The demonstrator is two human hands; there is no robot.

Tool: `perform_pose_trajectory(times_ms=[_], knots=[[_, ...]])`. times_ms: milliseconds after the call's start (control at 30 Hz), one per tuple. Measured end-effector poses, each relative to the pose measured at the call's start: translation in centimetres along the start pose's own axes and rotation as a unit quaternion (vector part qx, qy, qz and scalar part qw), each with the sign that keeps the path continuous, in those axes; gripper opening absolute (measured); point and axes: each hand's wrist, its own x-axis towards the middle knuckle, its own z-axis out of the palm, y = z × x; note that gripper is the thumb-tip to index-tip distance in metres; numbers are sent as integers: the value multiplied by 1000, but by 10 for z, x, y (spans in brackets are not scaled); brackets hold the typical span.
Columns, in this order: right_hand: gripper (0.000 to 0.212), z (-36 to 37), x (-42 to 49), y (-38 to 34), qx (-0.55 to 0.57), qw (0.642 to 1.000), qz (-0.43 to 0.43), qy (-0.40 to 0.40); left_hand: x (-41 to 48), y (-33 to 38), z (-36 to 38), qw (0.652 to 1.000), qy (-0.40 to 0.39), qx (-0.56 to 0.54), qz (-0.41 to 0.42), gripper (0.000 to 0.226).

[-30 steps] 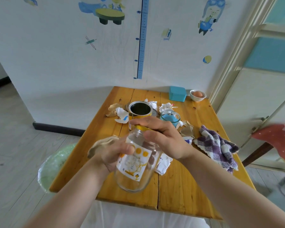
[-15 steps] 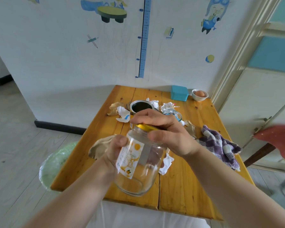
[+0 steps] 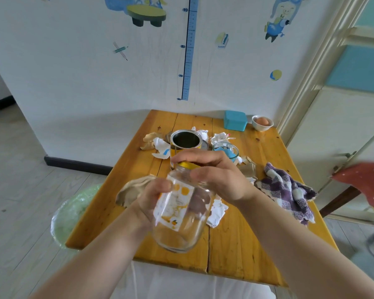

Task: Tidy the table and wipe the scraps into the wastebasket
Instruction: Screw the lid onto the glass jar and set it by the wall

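While your left hand (image 3: 153, 197) wraps the tilted glass jar (image 3: 181, 214) above the worktop (image 3: 246, 244), your right hand (image 3: 216, 175) clamps its gold lid (image 3: 187, 164); paper scraps (image 3: 217, 213) lie beneath, the green-lined wastebasket (image 3: 71, 212) sits left
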Motion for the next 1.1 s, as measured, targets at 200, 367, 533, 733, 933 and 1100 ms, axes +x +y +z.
perform_pose_trajectory(times_ms=[200,367,533,733,933,1100], knots=[[34,-1,6,-14,-33,999,-6,-34,0,-1,-5,1000,-10,-15,11,35],[27,-5,8,1,-59,995,78,33,-3,-4,-7,990,110,83,-22,38],[19,0,9,11,-140,978,114,106,1,-5,6,809,358,466,-14,99],[30,16,15,27,-341,909,39,236,9,-20,17,480,421,770,6,128],[15,12,3,13,-227,961,-61,144,-8,22,12,825,239,509,-45,100],[26,9,9,9,-159,978,-60,121,-7,21,14,870,218,442,-13,77]])
